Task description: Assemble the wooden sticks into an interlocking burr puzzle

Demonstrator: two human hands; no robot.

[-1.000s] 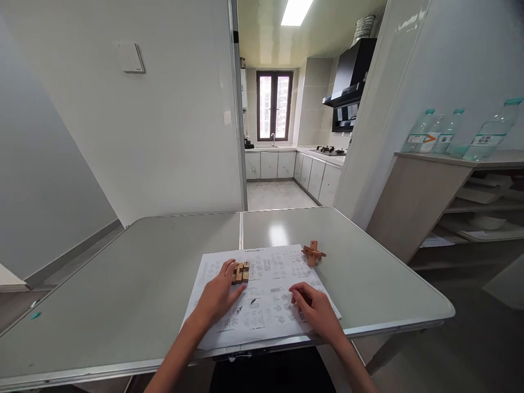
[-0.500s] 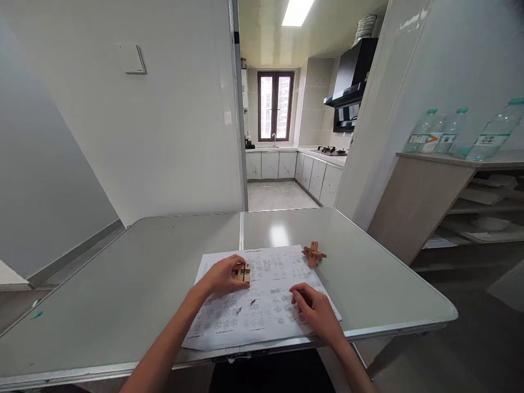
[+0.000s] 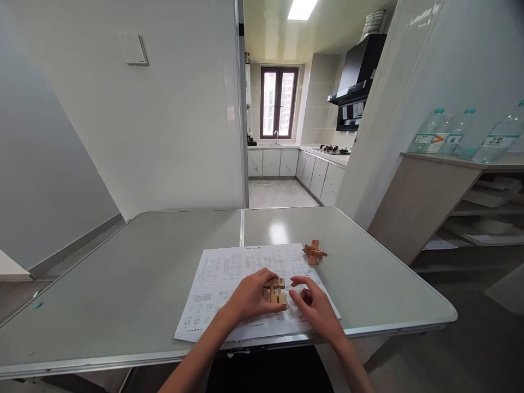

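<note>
Light wooden puzzle pieces [image 3: 274,298], grouped in a small block with a number 3 on one end, are gripped between the thumb and fingers of my left hand [image 3: 254,293]. Just right of them is my right hand [image 3: 314,305], its thumb and fingers apart and nothing between them. Both hands are over a printed sheet of paper [image 3: 213,275] covered with small diagrams. At the sheet's upper right corner stands a reddish-brown wooden interlocking puzzle [image 3: 314,252], a cross of several pieces. My left hand hides part of the block.
The grey-green table [image 3: 164,284] has a metal rim and a seam across its middle. On the right, several plastic bottles [image 3: 450,136] stand on a wooden shelf unit [image 3: 434,191]. Beyond the table, a doorway opens to a kitchen with a window [image 3: 279,103].
My left hand has brought the light wooden pieces to the right, close to my right hand. My right hand's fingers have spread wider. The view has shifted slightly.
</note>
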